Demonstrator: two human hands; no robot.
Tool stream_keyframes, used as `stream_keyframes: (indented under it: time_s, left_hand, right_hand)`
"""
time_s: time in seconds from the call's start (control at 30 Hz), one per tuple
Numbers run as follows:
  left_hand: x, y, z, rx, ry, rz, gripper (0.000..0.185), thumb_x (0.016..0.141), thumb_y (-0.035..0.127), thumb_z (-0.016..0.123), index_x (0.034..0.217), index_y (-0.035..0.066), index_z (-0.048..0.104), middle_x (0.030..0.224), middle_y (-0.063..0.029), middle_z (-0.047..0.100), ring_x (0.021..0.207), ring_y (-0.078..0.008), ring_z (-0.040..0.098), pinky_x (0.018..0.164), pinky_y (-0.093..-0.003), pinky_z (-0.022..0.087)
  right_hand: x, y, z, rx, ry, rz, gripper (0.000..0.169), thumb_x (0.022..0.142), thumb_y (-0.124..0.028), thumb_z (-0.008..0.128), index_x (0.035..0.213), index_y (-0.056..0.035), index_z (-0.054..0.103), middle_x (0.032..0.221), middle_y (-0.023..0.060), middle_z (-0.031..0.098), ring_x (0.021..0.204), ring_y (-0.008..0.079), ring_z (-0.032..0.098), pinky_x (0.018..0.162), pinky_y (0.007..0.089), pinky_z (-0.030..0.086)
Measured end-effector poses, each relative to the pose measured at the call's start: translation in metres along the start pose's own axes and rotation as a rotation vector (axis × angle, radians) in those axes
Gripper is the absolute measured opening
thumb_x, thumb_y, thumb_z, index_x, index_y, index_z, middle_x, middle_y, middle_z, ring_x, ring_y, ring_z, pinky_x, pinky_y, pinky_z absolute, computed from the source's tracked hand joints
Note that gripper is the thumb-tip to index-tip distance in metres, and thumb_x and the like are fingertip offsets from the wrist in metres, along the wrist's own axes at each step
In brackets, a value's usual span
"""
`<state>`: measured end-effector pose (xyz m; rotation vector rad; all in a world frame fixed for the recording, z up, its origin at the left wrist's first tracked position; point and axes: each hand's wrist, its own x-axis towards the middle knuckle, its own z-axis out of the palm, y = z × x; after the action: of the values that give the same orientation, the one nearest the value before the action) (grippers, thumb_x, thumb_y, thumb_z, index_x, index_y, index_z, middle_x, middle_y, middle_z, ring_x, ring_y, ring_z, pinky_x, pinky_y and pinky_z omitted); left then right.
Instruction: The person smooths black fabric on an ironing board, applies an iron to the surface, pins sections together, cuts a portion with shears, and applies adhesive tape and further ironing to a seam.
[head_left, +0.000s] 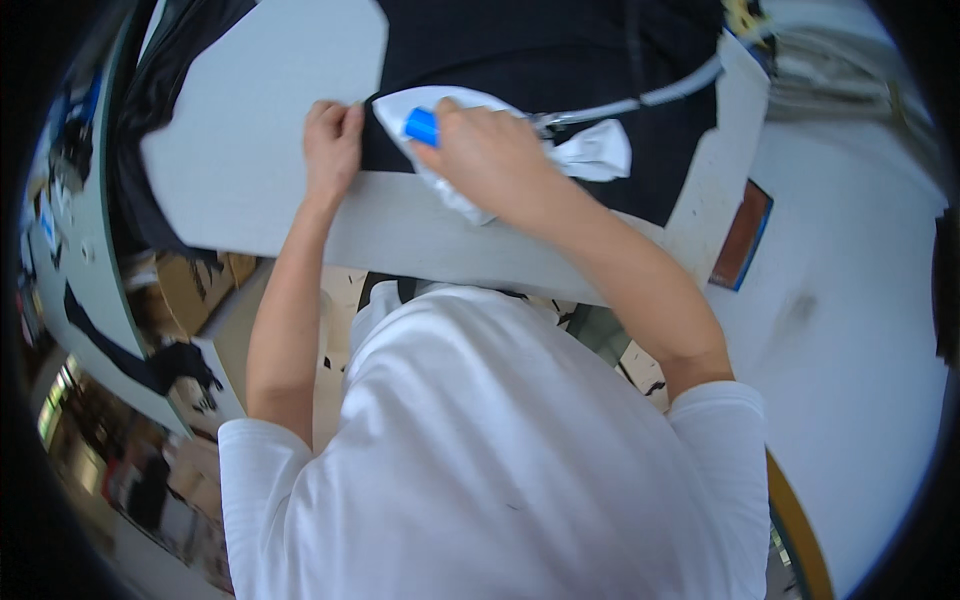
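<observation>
My right hand (491, 154) is wrapped around the blue handle (421, 127) of a steam iron (465, 97) with a white cloth cover about it. The iron lies over dark fabric (555, 52) near its left edge, its pointed end towards the left. A hose (675, 90) runs from the iron's rear to the upper right, and a bunched end of the white cloth (596, 152) sticks out beside it. My left hand (335, 139), fingers curled, pinches the left edge of the dark fabric just beside the iron's tip.
The pale ironing board (480, 236) spans the space before me. More dark fabric (150, 172) hangs at its left edge. Cardboard boxes (191, 289) stand below on the left. A brown pad with a blue edge (741, 236) lies on the white surface (840, 300) at right.
</observation>
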<state>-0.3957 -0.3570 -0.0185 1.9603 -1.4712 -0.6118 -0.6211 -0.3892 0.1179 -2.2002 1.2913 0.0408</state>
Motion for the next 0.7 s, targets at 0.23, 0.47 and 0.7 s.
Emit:
stream_keyframes:
  time_s: [0.23, 0.47, 0.7]
  left_hand:
    - [-0.003, 0.015, 0.0, 0.113, 0.004, -0.047, 0.047, 0.093, 0.041, 0.076, 0.083, -0.004, 0.071, 0.099, -0.0136, 0.061, 0.1, -0.0303, 0.057, 0.088, -0.0406, 0.048]
    - [0.001, 0.018, 0.017, 0.415, 0.094, -0.062, 0.041, 0.092, 0.039, 0.077, 0.087, -0.001, 0.073, 0.103, -0.0141, 0.062, 0.1, -0.033, 0.057, 0.091, -0.0445, 0.046]
    - [0.001, 0.007, 0.018, 0.286, 0.108, -0.079, 0.034, 0.092, 0.034, 0.076, 0.085, 0.001, 0.073, 0.104, -0.0134, 0.063, 0.103, -0.0332, 0.057, 0.092, -0.0454, 0.046]
  right_hand:
    - [-0.102, 0.023, -0.03, 0.124, -0.36, 0.16, 0.044, 0.096, -0.041, 0.066, 0.109, 0.0005, 0.07, 0.094, 0.0238, 0.074, 0.091, 0.0382, 0.073, 0.083, 0.0478, 0.057]
    - [-0.151, 0.073, -0.04, 0.267, 0.038, 0.635, 0.058, 0.1, -0.044, 0.064, 0.117, 0.0113, 0.066, 0.089, 0.0284, 0.073, 0.077, 0.0367, 0.075, 0.072, 0.0432, 0.06]
    - [-0.072, 0.118, -0.041, 0.125, 0.248, 0.617, 0.055, 0.101, -0.043, 0.063, 0.115, 0.0092, 0.068, 0.094, 0.0276, 0.074, 0.083, 0.0379, 0.077, 0.074, 0.0444, 0.062]
